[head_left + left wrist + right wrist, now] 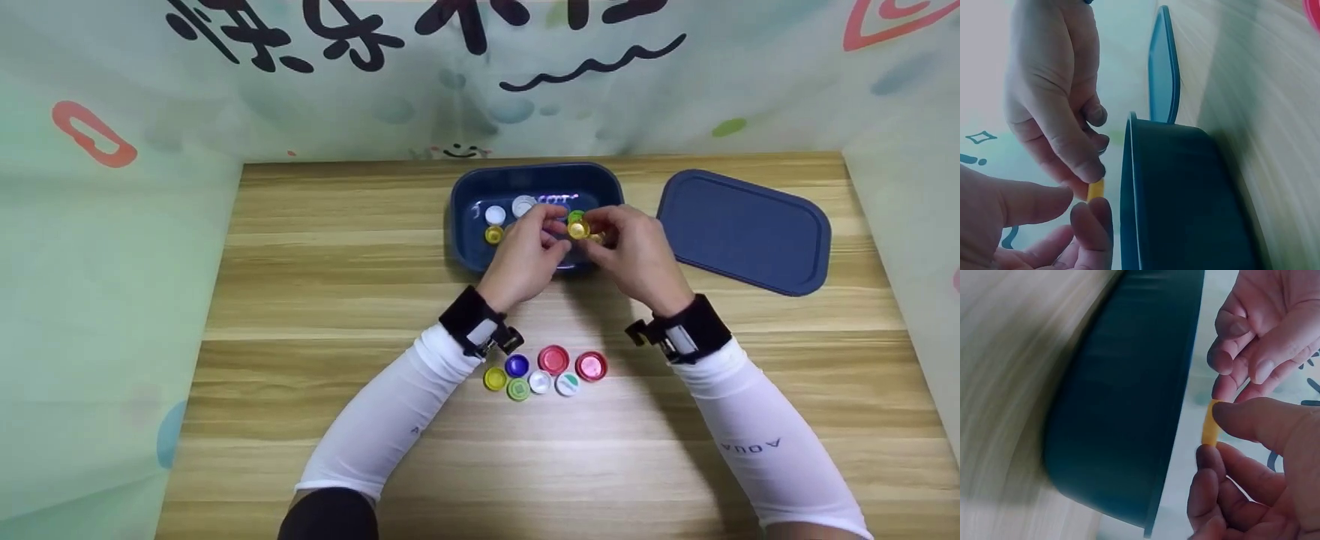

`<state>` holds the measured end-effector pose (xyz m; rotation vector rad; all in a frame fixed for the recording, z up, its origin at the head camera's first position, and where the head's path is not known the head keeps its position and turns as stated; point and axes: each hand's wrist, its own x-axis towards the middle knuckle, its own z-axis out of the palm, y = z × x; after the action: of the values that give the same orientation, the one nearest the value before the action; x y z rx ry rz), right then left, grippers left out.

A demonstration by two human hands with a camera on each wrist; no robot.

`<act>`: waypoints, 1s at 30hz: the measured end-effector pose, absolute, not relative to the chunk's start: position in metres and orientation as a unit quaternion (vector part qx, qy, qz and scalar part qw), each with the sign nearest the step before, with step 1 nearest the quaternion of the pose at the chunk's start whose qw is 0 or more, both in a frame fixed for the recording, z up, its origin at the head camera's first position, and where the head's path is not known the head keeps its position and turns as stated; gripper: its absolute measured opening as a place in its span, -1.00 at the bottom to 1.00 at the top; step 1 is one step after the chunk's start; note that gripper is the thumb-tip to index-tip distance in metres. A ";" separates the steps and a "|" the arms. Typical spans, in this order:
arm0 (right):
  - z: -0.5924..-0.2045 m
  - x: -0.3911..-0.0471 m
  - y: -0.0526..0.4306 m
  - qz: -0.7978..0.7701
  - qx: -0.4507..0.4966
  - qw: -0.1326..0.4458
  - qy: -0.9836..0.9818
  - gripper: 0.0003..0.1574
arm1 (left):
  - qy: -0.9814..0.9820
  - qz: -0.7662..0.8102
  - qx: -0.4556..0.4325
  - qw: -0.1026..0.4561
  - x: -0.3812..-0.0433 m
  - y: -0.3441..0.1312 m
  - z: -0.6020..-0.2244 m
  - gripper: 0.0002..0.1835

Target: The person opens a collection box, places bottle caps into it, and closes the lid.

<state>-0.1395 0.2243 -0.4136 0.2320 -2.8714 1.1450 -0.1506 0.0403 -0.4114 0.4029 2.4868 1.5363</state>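
Over the dark blue box, my right hand pinches a yellow bottle cap between thumb and fingers. In the right wrist view the thumb lies on the side of this cap. My left hand is close by on the left, its thumb apart from its fingers. One left fingertip appears to touch the cap's edge. Inside the box are white caps, another yellow cap and a green cap; the hands hide part of the inside.
A dark blue lid lies flat to the right of the box. Nearer on the wooden table is a group of several caps, among them a red cap, a blue cap and a light green cap. A printed cloth stands behind.
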 end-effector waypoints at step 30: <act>-0.422 -0.080 0.229 0.348 0.228 0.003 -0.909 -0.63 | 0.857 0.425 0.259 0.133 -0.098 0.002 -0.428 -0.73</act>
<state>-0.0797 0.2288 -0.4219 0.7154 -2.8510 1.0912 -0.0982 0.0017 -0.4281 0.7522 2.4867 1.2331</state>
